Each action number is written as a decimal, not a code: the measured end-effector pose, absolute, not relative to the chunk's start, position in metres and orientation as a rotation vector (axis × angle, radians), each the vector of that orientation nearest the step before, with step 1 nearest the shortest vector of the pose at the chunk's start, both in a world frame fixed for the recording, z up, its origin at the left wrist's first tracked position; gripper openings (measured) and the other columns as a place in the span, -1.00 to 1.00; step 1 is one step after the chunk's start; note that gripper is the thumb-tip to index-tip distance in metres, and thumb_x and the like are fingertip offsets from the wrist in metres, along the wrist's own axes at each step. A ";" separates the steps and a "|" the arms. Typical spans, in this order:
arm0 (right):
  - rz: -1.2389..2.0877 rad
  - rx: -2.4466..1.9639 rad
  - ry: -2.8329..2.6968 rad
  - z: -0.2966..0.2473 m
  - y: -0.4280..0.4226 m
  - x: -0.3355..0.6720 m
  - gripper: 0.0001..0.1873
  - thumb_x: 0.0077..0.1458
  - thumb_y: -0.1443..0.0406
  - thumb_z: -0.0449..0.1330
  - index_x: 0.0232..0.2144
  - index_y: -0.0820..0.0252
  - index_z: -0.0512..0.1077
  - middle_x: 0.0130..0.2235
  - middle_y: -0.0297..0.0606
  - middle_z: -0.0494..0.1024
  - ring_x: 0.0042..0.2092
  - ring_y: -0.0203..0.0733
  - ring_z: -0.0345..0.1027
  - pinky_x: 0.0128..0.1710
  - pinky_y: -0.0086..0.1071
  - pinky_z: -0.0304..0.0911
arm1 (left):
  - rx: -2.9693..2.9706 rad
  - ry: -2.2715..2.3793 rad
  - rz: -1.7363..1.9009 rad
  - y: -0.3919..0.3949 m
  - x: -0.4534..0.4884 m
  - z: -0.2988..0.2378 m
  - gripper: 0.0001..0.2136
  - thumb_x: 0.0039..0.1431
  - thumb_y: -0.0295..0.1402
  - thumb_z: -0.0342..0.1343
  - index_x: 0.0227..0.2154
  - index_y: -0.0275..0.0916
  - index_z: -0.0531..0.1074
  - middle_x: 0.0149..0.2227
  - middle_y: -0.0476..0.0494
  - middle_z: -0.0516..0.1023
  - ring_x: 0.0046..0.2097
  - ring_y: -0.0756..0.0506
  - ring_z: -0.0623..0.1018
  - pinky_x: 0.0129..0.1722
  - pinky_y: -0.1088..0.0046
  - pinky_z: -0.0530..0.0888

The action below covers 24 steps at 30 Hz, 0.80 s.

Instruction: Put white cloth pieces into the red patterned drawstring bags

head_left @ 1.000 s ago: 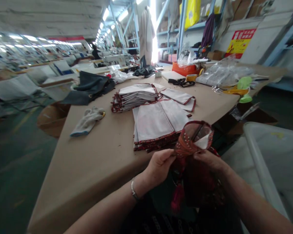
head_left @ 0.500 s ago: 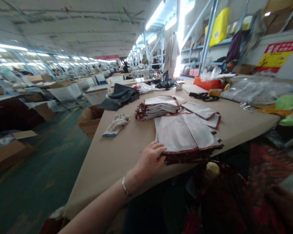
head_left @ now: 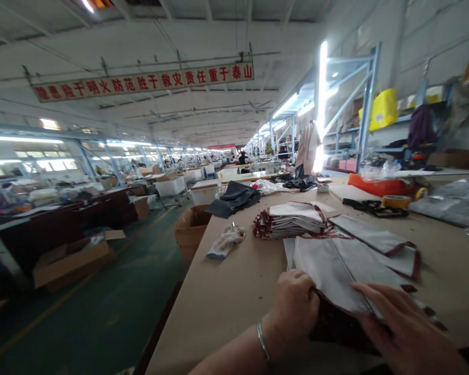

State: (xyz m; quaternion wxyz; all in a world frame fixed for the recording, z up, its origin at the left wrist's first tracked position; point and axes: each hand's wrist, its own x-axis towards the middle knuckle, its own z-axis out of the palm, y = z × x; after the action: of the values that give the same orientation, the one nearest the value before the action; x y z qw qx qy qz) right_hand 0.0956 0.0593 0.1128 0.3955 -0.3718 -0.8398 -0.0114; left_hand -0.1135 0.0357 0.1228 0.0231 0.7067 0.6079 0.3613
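A stack of light grey fabric panels (head_left: pixel 324 258) with dark red patterned edges lies near the table's front edge. My left hand (head_left: pixel 297 302), a silver bracelet on its wrist, is closed on the near left corner of the top panel and lifts that edge a little. My right hand (head_left: pixel 402 323) lies over the panel's near right part, fingers stretched out beside the centre seam; it is slightly blurred. Behind sits a second pile of folded panels (head_left: pixel 293 221). More grey panels (head_left: pixel 375 237) lie to the right of it.
On the brown table (head_left: pixel 234 307) are a work glove (head_left: pixel 226 240), dark cloth (head_left: pixel 234 198), black straps (head_left: pixel 375 207) and a tape roll (head_left: pixel 396 201). A cardboard box (head_left: pixel 191 229) stands at the table's left side. Plastic-wrapped goods (head_left: pixel 449 200) lie at the right.
My right hand has come up from the dark red cloth at lower right onto the panels. My left hand has closed on the panel's corner. The view has tilted up and turned left.
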 end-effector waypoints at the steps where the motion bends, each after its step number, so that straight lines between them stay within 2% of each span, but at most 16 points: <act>1: -0.068 -0.942 -2.236 0.121 0.063 0.079 -0.66 0.15 0.20 0.10 -0.02 0.08 0.41 -0.03 -0.16 0.50 -0.01 0.01 0.37 -0.04 -0.16 0.34 | 2.164 1.872 1.156 0.036 -0.110 0.129 -0.87 -0.12 -0.54 0.02 -0.54 -0.21 0.43 -0.42 -0.18 0.54 -0.30 -0.14 0.48 -0.26 0.35 0.38; 4: -0.156 -1.072 -2.485 0.140 0.083 0.046 -0.62 0.10 0.46 -0.01 -0.08 0.19 0.46 -0.13 -0.11 0.55 -0.10 0.00 0.44 -0.15 -0.19 0.37 | 2.122 1.849 1.226 0.036 -0.106 0.141 -0.89 -0.10 -0.52 0.02 -0.55 -0.19 0.41 -0.41 -0.16 0.52 -0.31 -0.12 0.47 -0.29 0.37 0.37; 6: -0.228 -1.247 -2.492 0.144 0.099 0.048 -0.52 0.08 0.55 -0.11 -0.09 0.24 0.47 -0.14 -0.06 0.55 -0.15 0.01 0.47 -0.20 -0.19 0.38 | 2.122 1.871 1.238 0.034 -0.109 0.141 -0.89 -0.10 -0.53 0.02 -0.56 -0.19 0.39 -0.42 -0.16 0.51 -0.31 -0.12 0.46 -0.29 0.38 0.36; 9: -0.241 -1.480 -2.376 0.135 0.114 0.082 -0.51 0.11 0.50 -0.13 -0.03 0.27 0.45 -0.14 0.03 0.57 -0.24 0.04 0.52 -0.27 -0.17 0.38 | 2.171 1.894 1.191 0.031 -0.115 0.134 -0.88 -0.11 -0.54 0.01 -0.54 -0.20 0.38 -0.42 -0.16 0.49 -0.30 -0.12 0.45 -0.31 0.39 0.34; 12: -0.138 -1.507 -2.226 0.118 0.109 0.116 -0.50 0.11 0.37 -0.06 0.09 0.23 0.37 -0.27 -0.03 0.61 -0.34 0.04 0.53 -0.39 -0.20 0.40 | 2.189 1.834 1.135 0.030 -0.114 0.123 -0.86 -0.08 -0.55 0.00 -0.49 -0.21 0.40 -0.38 -0.14 0.48 -0.32 -0.09 0.44 -0.36 0.42 0.31; 14: -0.169 -1.333 -2.184 0.107 0.098 0.125 -0.49 0.09 0.33 -0.05 0.09 0.15 0.36 -0.22 -0.09 0.61 -0.24 0.04 0.53 -0.32 -0.20 0.43 | 2.099 1.796 1.213 0.033 -0.109 0.116 -0.82 -0.08 -0.59 -0.03 -0.47 -0.22 0.41 -0.35 -0.12 0.47 -0.33 -0.06 0.43 -0.37 0.45 0.30; 16: -0.215 -1.199 -2.180 0.100 0.091 0.125 -0.51 0.06 0.35 -0.07 0.02 0.14 0.42 -0.15 -0.13 0.59 -0.16 0.03 0.51 -0.24 -0.19 0.44 | 1.929 1.760 1.366 0.038 -0.103 0.110 -0.79 -0.09 -0.62 -0.06 -0.48 -0.22 0.41 -0.36 -0.09 0.45 -0.32 -0.04 0.42 -0.34 0.48 0.30; 20: -0.129 -1.265 -2.217 0.096 0.102 0.115 -0.50 0.03 0.44 -0.11 -0.07 0.21 0.49 -0.11 -0.11 0.58 -0.24 -0.06 0.54 -0.31 -0.26 0.47 | 1.592 1.643 1.541 0.053 -0.097 0.101 -0.86 -0.06 -0.57 -0.03 -0.52 -0.23 0.37 -0.51 0.01 0.36 -0.38 -0.01 0.37 -0.35 0.49 0.27; 24: 0.003 -1.164 -2.246 0.102 0.120 0.101 -0.47 0.07 0.42 -0.09 0.07 0.22 0.40 -0.03 -0.08 0.55 -0.08 0.02 0.50 -0.13 -0.18 0.44 | 1.098 1.349 1.559 0.063 -0.097 0.100 -0.91 -0.09 -0.48 -0.01 -0.45 -0.21 0.28 -0.55 0.08 0.27 -0.50 0.03 0.29 -0.48 0.53 0.23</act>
State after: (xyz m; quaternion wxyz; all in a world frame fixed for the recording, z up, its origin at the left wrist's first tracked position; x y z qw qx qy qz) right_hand 0.1015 0.1203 0.1021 0.3013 -0.4387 -0.8466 0.0013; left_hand -0.0974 0.0633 0.0995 0.3919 0.4325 0.5313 0.6141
